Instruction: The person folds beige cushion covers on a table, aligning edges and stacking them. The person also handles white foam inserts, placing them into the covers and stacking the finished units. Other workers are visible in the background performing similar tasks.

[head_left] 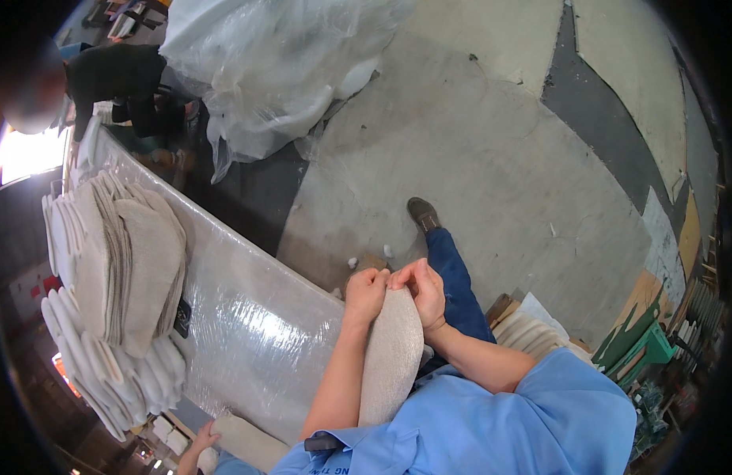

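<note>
My left hand (367, 294) and my right hand (420, 290) are close together in front of my body, beyond the table's edge. Both are closed, with fingers pinching the narrow far end of a long beige fabric-covered pad (390, 358). The pad has a rounded outline and a coarse weave. It lies between my forearms, and its near end reaches my blue shirt. What the fingertips grip at the pad's tip is partly hidden by the fingers themselves.
A film-covered table (247, 309) at left carries beige fabric pieces (148, 269) and several white pads (105, 364). A co-worker's hand (205, 437) touches another beige pad (255, 445). Elsewhere are a person in black (113, 75), a plastic-wrapped bundle (271, 63), cream pads (528, 332) and a green crate (652, 348).
</note>
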Tool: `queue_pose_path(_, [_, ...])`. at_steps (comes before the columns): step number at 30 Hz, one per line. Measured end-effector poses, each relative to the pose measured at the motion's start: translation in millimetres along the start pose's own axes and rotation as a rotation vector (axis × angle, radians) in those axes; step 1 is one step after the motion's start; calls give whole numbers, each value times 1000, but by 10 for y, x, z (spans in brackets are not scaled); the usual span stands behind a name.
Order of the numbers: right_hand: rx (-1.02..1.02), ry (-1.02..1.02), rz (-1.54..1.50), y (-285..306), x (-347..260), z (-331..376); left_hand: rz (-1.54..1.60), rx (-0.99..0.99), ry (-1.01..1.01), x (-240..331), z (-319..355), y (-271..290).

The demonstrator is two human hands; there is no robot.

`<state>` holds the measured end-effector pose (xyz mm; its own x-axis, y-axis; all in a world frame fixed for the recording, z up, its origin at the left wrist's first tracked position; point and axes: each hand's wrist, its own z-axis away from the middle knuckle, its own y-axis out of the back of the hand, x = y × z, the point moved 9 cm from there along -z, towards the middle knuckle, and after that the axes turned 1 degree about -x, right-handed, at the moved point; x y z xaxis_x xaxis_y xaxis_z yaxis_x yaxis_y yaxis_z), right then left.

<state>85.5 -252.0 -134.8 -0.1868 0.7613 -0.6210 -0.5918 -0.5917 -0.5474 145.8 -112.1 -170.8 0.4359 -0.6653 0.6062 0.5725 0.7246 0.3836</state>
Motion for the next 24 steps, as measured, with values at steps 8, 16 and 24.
queue_pose_path(8, [-79, 52, 195, -197, -110, -76, 169, -73, 50, 12, 45, 54])
queue_pose_path(16, [-385, -176, 324, -265, -145, -232, 39, 157, -42, -684, 1576, 999])
queue_pose_path(24, [-1048, -536, 1954, -1155, 47, -110, -288, 295, 30, -1083, 2320, 795])
